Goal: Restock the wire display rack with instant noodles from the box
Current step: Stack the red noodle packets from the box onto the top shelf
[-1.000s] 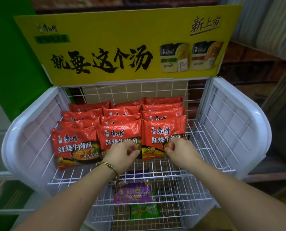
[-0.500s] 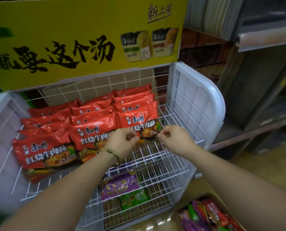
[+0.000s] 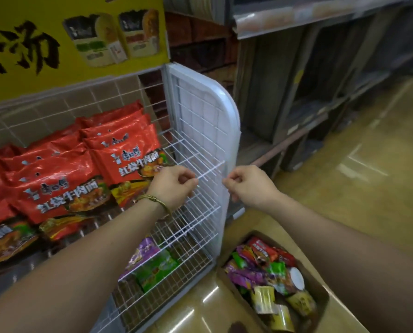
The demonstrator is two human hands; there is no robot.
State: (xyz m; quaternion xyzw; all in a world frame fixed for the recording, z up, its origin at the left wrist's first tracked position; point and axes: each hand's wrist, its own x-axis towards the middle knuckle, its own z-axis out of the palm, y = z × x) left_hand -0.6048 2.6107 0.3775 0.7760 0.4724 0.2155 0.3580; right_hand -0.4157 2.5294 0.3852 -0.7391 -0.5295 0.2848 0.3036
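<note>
Red instant noodle packets (image 3: 63,179) lie in overlapping rows on the top shelf of the white wire display rack (image 3: 200,145). My left hand (image 3: 174,186), with a gold bangle at the wrist, hovers over the shelf's front right part, fingers curled and holding nothing. My right hand (image 3: 248,186) is just off the rack's right side panel, fingers curled and empty as well. A cardboard box (image 3: 321,294) on the floor at lower right holds mixed noodle packets (image 3: 265,267) in purple, green and red.
Purple and green packets (image 3: 150,263) lie on the lower wire shelf. A yellow sign board (image 3: 56,39) stands behind the rack. Dark store shelving (image 3: 309,92) runs along the right, with a tan shiny floor (image 3: 369,176) in front of it.
Both hands let go of the front red packet and drew back to the right, off the packets. My view swung right and down, bringing the box on the floor into sight.
</note>
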